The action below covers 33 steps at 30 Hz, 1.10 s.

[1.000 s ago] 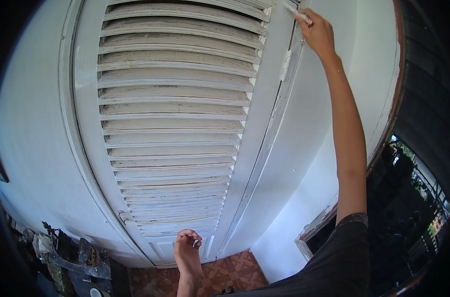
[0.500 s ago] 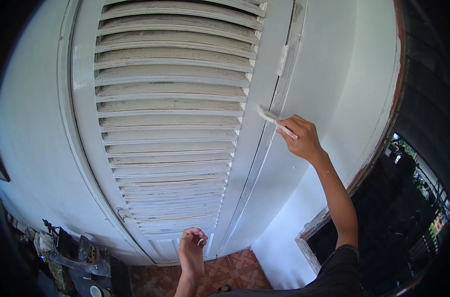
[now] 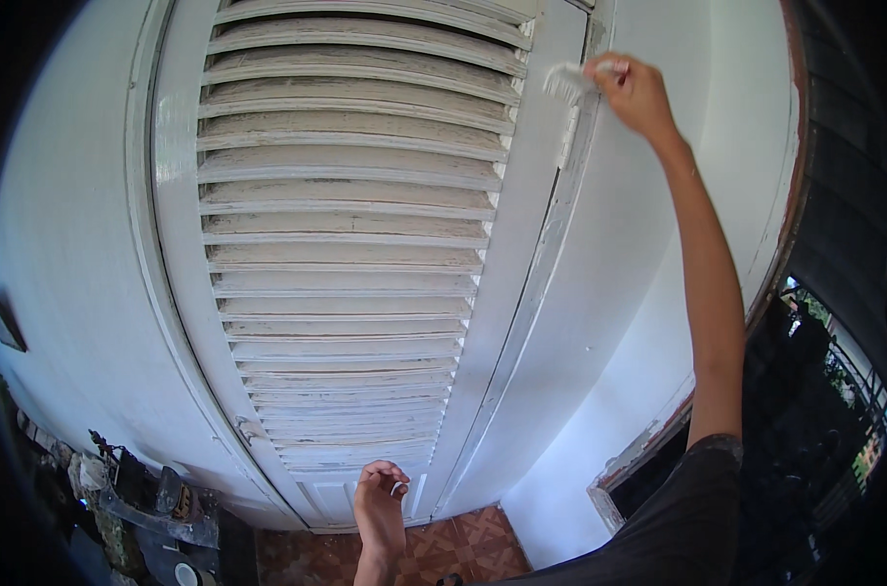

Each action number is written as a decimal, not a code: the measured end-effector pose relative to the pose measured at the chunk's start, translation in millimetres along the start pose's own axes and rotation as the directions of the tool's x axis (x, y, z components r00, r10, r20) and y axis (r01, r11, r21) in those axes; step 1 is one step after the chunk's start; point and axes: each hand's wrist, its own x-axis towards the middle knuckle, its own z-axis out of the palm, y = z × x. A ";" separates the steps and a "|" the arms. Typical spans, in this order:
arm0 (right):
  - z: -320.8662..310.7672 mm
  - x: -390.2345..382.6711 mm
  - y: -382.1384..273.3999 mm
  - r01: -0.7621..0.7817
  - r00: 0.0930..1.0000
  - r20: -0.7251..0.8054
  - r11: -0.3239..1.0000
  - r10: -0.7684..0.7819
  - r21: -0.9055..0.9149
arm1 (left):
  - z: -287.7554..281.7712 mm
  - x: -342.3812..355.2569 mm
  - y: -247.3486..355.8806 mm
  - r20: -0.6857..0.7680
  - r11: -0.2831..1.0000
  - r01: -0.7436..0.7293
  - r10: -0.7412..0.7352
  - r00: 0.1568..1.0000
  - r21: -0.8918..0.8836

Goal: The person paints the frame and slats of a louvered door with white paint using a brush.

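At the upper right, my right hand [image 3: 640,96] is closed around a paintbrush [image 3: 566,82] with whitish bristles. The bristles lie over the right stile of a white louvered door [image 3: 346,230], just above a hinge [image 3: 568,137]. Motion smears the brush a little, so I cannot tell how firmly it touches the wood. Low in the middle, my left hand [image 3: 380,510] is raised before the lower door panel. Its fingers are loosely curled with a gap to the thumb, and nothing shows in them.
A white wall [image 3: 67,264] flanks the door on the left. Dark clutter and a grey ledge [image 3: 160,518] fill the lower left corner. Brown patterned floor tiles [image 3: 463,542] lie below. To the right, a window opening has a worn frame [image 3: 609,498].
My right hand has moved up along the door's right stile with the paintbrush, the arm stretching higher. The door sits slightly lower in view. My left hand keeps much the same pose.
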 end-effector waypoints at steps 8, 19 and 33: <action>-41.4 76.8 1.0 0.000 0.980 -0.198 0.996 0.017 0.088 | -0.6 4.2 -0.5 -0.035 0.998 -0.060 0.060 0.998 -0.012; 27.2 -76.7 -39.7 0.198 0.960 -0.195 0.980 -0.201 -0.032 | 1.6 0.6 -8.1 0.030 1.000 -0.002 0.001 1.000 0.030; 42.9 -256.8 -112.0 0.016 0.939 0.334 0.977 -0.088 0.212 | -4.7 -4.3 -9.9 0.083 0.993 0.085 -0.091 0.992 0.078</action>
